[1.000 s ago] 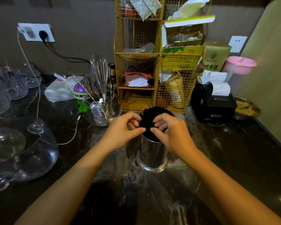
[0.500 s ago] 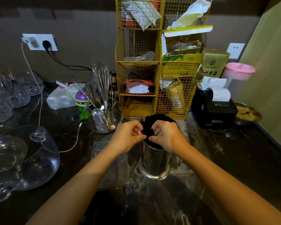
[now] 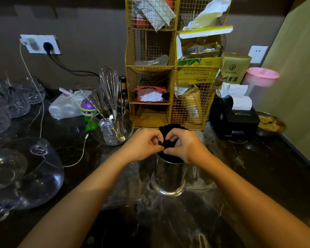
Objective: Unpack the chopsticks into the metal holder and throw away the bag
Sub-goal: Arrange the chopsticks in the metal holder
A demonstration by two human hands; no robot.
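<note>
Two hands meet over the metal holder (image 3: 168,178) mid-tabletop (image 3: 249,185): left hand (image 3: 143,144) and right hand (image 3: 186,145) both pinch the black chopsticks (image 3: 170,143) standing inside, wire rack (image 3: 150,111) just behind, dark surface open in front.

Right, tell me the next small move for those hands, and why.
Probably spread the bundle of black chopsticks apart so the sticks settle into the metal holder. Both the left hand and right hand pinch at its top, and it already stands upright in the holder.
</note>
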